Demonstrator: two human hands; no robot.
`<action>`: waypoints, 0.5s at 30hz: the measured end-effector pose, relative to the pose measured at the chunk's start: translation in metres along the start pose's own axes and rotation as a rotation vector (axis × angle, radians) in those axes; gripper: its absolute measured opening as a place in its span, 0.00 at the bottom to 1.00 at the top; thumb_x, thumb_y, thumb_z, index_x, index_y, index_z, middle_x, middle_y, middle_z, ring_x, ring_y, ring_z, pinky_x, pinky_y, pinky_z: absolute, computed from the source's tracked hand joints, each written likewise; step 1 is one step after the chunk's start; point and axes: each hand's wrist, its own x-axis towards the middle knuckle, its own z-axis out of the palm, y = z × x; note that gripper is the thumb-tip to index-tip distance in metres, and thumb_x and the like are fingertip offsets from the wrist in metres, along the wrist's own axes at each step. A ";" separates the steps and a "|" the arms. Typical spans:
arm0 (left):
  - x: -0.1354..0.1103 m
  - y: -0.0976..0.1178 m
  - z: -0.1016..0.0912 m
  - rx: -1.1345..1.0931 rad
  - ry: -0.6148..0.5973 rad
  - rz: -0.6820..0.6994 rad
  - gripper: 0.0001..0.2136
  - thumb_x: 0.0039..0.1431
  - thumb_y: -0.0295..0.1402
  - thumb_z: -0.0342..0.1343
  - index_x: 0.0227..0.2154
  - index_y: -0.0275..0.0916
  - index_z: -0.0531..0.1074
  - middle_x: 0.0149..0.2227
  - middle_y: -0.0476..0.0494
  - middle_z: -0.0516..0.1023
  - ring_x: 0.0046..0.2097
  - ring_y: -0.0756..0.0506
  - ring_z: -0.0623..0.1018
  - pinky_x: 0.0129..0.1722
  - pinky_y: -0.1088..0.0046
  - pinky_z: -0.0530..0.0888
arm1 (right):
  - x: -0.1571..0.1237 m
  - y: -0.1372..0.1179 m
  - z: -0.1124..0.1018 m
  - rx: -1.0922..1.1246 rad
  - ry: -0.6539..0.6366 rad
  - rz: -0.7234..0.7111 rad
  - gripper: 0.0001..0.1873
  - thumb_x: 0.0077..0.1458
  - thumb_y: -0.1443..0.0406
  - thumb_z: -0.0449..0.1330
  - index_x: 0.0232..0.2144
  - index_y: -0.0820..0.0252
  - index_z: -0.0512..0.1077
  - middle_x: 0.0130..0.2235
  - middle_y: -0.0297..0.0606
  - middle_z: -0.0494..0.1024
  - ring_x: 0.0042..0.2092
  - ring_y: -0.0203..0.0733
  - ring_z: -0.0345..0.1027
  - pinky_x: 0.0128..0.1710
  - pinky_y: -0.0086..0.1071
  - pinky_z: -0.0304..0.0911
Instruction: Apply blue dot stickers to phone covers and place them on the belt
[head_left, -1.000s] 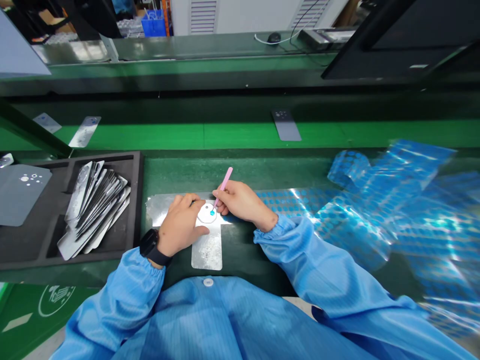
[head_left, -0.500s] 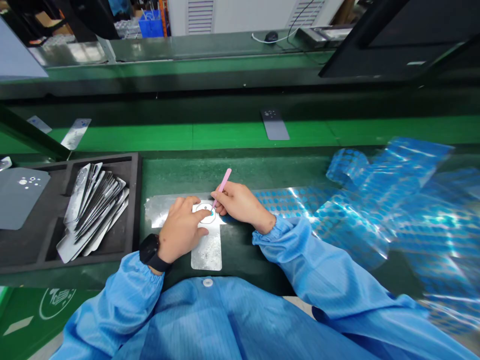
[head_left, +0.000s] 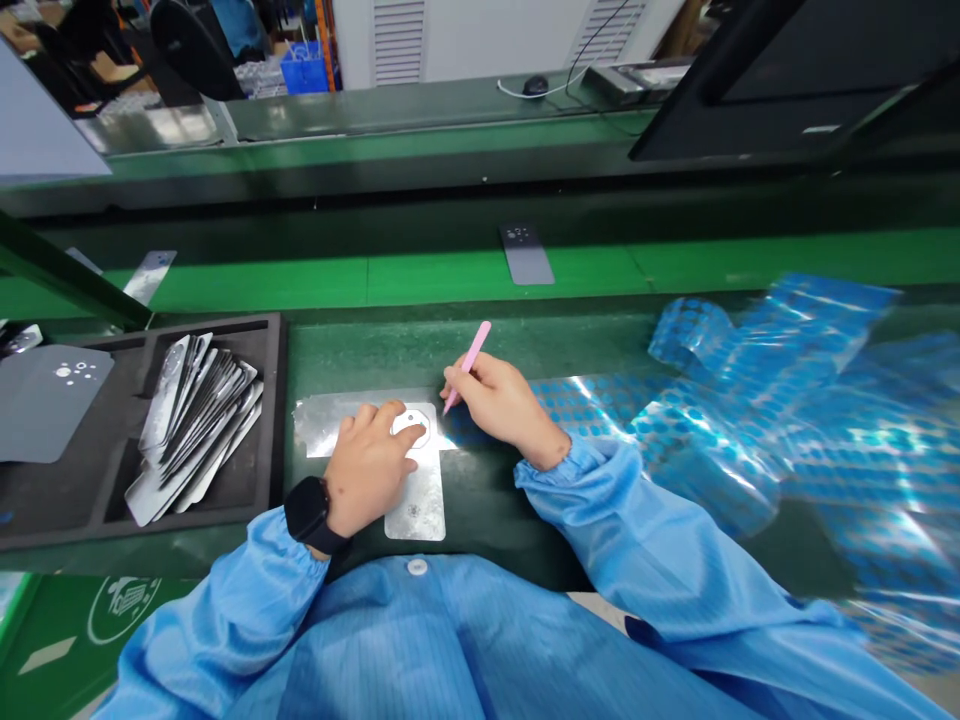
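pressing seemed the step: the left hand (head_left: 373,462) lay spread, grasping nothing, on the silver plate (head_left: 417,508), near centre; right of it, the right hand (head_left: 496,400) pinched a pink tool (head_left: 476,347). the next move likely called for a steady plate.

Across the top, a long dark green shelf (head_left: 390,112) carries a small black computer mouse (head_left: 535,86), a white cable (head_left: 511,94) curving close by. Behind it, a bright blue plastic basket (head_left: 306,73) sits left of white slatted vents (head_left: 399,42). Upper right, a large black flat panel (head_left: 810,65) slants.
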 end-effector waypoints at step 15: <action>0.000 0.003 0.006 -0.062 0.054 -0.087 0.18 0.56 0.33 0.58 0.51 0.52 0.71 0.59 0.39 0.63 0.52 0.33 0.66 0.43 0.52 0.68 | -0.005 -0.012 0.013 -0.636 -0.364 -0.199 0.11 0.53 0.72 0.57 0.40 0.66 0.72 0.41 0.47 0.72 0.44 0.44 0.68 0.44 0.32 0.61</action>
